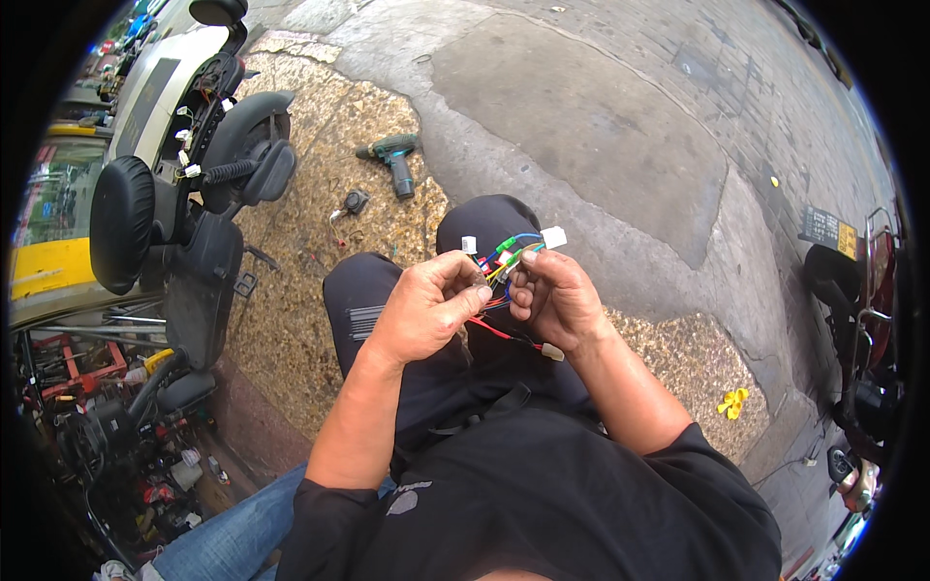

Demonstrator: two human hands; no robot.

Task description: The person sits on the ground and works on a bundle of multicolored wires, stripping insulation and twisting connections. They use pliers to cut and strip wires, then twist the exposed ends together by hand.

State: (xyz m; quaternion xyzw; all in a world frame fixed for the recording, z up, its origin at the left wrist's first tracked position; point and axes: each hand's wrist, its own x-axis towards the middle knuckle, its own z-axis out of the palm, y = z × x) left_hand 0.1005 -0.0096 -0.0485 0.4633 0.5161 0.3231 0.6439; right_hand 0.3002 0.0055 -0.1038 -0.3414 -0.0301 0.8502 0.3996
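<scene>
Far left: a heap of tools and parts [155,494], too jumbled for me to tell piece from piece.
Black seat: the padded seat [123,225] belongs to a scooter-like vehicle, with loose white plugs [184,157] hanging from its open frame beside the black wheel [237,140].
Blue jeans: a leg [232,528] reaches in low beside me.
Small black part: the part [356,201], with short wires, lies on the pebbled ground [300,320].
Drill: a black and teal cordless drill [392,160] lies just beyond it.
Left grip: my left hand [431,302] is closed, thumb and forefinger pinching the wires.
Wires: the multicoloured wire bundle [504,259] is between my hands, above my dark-trousered knees; a white connector [469,244] stands near my left fingers, a larger white connector [553,237] beyond my right thumb, and a pale plug [552,352] hangs by my right wrist.
Right grip: my right hand [562,298] holds the same bundle, thumb pressed over curled fingers.
Yellow flower: the flower [733,403] lies on the ground, well apart from my hands.
Far right: a dark motorcycle [862,320] with chrome rails, partly cut off.
</scene>
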